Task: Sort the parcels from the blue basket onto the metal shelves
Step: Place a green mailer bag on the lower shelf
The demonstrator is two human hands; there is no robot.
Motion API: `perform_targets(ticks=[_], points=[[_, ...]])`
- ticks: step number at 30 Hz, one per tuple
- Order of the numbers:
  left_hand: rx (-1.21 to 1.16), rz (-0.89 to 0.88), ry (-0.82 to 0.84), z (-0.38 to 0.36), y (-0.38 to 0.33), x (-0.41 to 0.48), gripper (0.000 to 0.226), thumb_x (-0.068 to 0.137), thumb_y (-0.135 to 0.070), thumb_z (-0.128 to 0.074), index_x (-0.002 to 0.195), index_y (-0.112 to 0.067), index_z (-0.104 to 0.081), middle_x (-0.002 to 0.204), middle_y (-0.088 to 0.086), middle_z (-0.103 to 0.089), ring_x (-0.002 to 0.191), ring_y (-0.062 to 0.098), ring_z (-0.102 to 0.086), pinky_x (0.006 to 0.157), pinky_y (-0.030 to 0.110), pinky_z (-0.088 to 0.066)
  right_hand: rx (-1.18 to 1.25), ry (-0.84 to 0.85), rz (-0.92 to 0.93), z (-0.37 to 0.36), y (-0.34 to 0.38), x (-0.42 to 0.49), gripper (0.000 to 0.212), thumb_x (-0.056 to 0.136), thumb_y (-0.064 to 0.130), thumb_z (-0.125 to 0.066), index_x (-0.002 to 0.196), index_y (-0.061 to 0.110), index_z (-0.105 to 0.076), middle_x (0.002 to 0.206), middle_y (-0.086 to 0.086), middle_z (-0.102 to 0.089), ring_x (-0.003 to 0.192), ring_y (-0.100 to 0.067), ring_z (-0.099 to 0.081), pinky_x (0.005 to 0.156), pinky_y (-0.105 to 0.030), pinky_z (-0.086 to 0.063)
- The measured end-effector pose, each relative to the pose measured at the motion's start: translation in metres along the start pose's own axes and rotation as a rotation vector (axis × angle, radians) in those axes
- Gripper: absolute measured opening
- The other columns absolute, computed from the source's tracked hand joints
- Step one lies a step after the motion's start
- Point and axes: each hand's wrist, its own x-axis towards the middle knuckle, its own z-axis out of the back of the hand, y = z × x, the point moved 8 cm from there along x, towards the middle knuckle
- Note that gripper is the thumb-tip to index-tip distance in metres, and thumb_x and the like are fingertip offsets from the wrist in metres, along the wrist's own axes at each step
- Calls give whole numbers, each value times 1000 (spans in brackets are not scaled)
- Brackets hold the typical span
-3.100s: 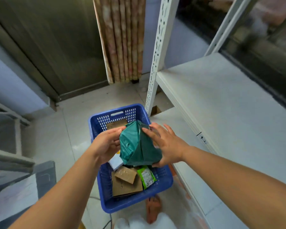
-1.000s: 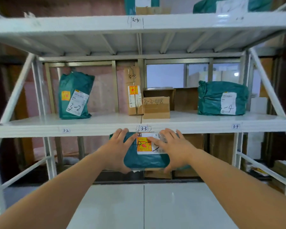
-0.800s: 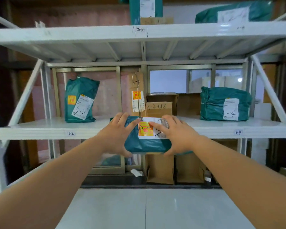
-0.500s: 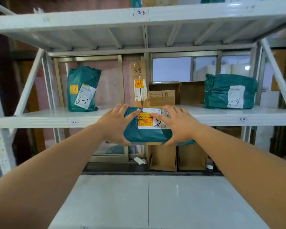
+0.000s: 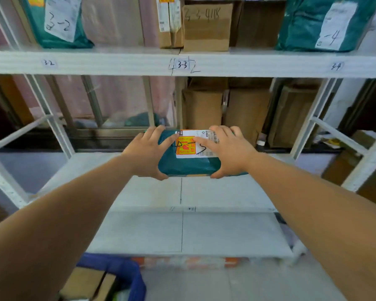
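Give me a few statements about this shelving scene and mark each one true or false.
1. The left hand and the right hand both hold the green parcel. True.
2. The blue basket is empty. False: cardboard parcels lie in it.
3. The held parcel bears a white and orange label. True.
4. The box above the 3-3 tag is green. False: it is brown cardboard.
5. The upper-right green bag sits above the 3-2 tag. False: it is above the 3-4 tag.
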Motion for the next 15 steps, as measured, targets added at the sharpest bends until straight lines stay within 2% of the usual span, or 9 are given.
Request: perform_targets(ticks=[4, 9, 15], points=[[-21, -49, 58, -35, -42, 19, 117, 65, -75, -61, 149, -29, 8, 152, 13, -5, 141, 32, -10, 115, 45, -21, 52, 64, -30, -54, -12, -20, 109, 65, 74, -63, 147, 46, 3, 153, -8, -8, 139, -31, -9, 113, -50, -9], [-12, -93, 26, -49, -106, 66, 115, 66, -72, -62, 148, -29, 7, 151, 15, -6, 140, 34, -11, 114, 46, -24, 79, 114, -102, -108, -65, -41, 112, 66, 71, -66, 147, 45, 7, 154, -11, -6, 142, -34, -6, 115, -51, -8], [-110, -134, 153, -82, -171, 130, 116, 65, -70, -65, 148, -33, 9, 151, 9, -4, 141, 28, -10, 109, 42, -34, 141, 180, -87, -181, -128, -55, 113, 63, 71, -66, 146, 42, 5, 152, -10, -9, 139, -31, -11, 114, -48, -11]])
